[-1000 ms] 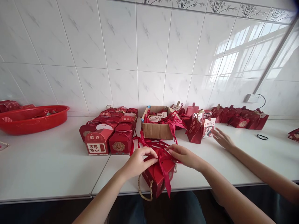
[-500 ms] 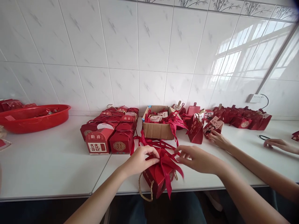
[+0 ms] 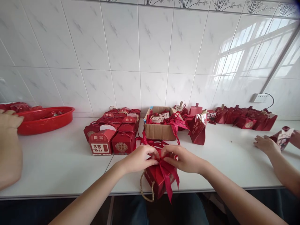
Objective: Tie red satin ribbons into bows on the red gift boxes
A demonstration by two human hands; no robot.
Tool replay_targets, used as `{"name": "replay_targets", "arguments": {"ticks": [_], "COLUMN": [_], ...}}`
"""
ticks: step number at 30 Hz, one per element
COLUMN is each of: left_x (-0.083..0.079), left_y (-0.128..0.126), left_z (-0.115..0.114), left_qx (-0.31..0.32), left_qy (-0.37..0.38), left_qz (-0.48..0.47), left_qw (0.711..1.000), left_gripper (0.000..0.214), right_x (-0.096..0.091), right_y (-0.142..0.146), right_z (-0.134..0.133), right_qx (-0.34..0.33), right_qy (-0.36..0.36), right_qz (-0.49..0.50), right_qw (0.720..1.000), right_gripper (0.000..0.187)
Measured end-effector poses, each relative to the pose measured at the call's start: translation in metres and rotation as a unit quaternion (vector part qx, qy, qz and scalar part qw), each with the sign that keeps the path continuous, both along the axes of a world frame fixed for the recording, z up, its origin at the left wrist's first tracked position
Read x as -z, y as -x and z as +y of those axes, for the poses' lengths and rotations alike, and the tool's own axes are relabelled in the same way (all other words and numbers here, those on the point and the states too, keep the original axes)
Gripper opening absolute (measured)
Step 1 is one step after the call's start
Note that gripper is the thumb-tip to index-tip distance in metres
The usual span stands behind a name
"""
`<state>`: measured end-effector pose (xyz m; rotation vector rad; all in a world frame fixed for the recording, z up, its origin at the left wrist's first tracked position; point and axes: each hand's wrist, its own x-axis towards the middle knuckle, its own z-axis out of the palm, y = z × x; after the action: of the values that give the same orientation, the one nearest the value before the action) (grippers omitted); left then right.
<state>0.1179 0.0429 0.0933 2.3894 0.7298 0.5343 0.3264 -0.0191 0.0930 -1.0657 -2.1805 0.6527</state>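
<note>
A red gift box (image 3: 156, 179) with a rope handle sits at the near edge of the white table (image 3: 58, 165). A red ribbon (image 3: 167, 176) crosses its top and hangs down its front. My left hand (image 3: 138, 158) and my right hand (image 3: 181, 159) meet over the box top, and both pinch the ribbon there. More loose red ribbon (image 3: 152, 143) trails behind the box toward the cardboard box.
Behind stand a block of several closed red gift boxes (image 3: 112, 132), an open cardboard box (image 3: 157, 131) of ribbons and tags, a red bag (image 3: 198, 131) and a row of red boxes (image 3: 246, 120). A red basin (image 3: 45, 120) is far left. Another person's hands (image 3: 266, 145) hold a small box at right; an arm (image 3: 9, 153) shows at left.
My right hand has come back in to meet my left over the box top. The person at right has drawn a small box away to the right. An arm has come in at left.
</note>
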Motion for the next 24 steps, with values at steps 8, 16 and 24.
{"name": "replay_targets", "arguments": {"ticks": [8,16,24], "left_x": [-0.004,-0.006,-0.006], "left_y": [0.002,0.004,0.003], "left_z": [0.010,0.010,0.007], "left_qx": [0.002,0.005,0.012], "left_qy": [-0.035,-0.018,0.006], "left_qz": [0.046,0.064,0.057], "left_qw": [0.998,0.998,0.998], "left_gripper": [0.014,0.021,0.017], "right_x": [0.013,0.019,0.023], "right_y": [-0.005,-0.007,-0.006], "right_z": [0.000,0.000,0.002], "right_qx": [-0.051,-0.059,-0.063], "right_qy": [-0.094,-0.094,-0.118], "right_qz": [-0.089,-0.095,-0.090], "right_qw": [0.990,0.989,0.987], "right_gripper": [0.044,0.045,0.052]}}
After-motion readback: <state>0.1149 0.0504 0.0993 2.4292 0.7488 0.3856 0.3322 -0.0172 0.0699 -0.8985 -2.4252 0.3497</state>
